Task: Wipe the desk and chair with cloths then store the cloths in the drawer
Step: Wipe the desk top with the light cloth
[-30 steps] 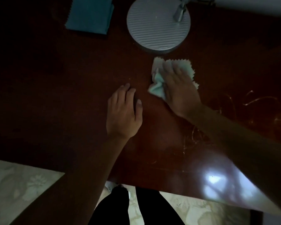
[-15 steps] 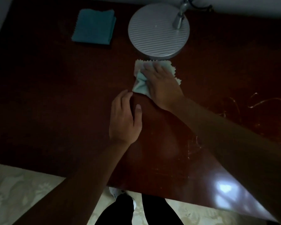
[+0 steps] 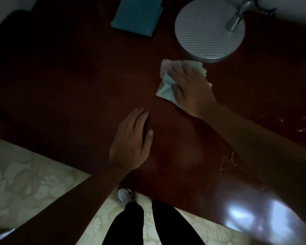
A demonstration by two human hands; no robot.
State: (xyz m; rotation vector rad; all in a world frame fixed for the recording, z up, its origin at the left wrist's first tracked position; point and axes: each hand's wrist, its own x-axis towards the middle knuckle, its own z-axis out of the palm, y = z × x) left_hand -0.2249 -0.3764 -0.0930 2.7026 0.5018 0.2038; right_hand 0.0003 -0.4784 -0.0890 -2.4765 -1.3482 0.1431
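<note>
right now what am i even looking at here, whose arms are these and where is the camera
There is no machine here: these are a person's two bare arms, filmed by a camera worn on the head, looking forward and down. That is why you also see dark trouser legs and a white shoe at the bottom.

The dark, glossy surface is a wooden desk. The right hand lies flat on a pale cloth, pressing it against the desk with straight fingers to wipe. The left hand rests flat on the bare wood and holds nothing.

Farther back lie a folded teal cloth and a round grey lamp base, just beyond the pale cloth.
</note>
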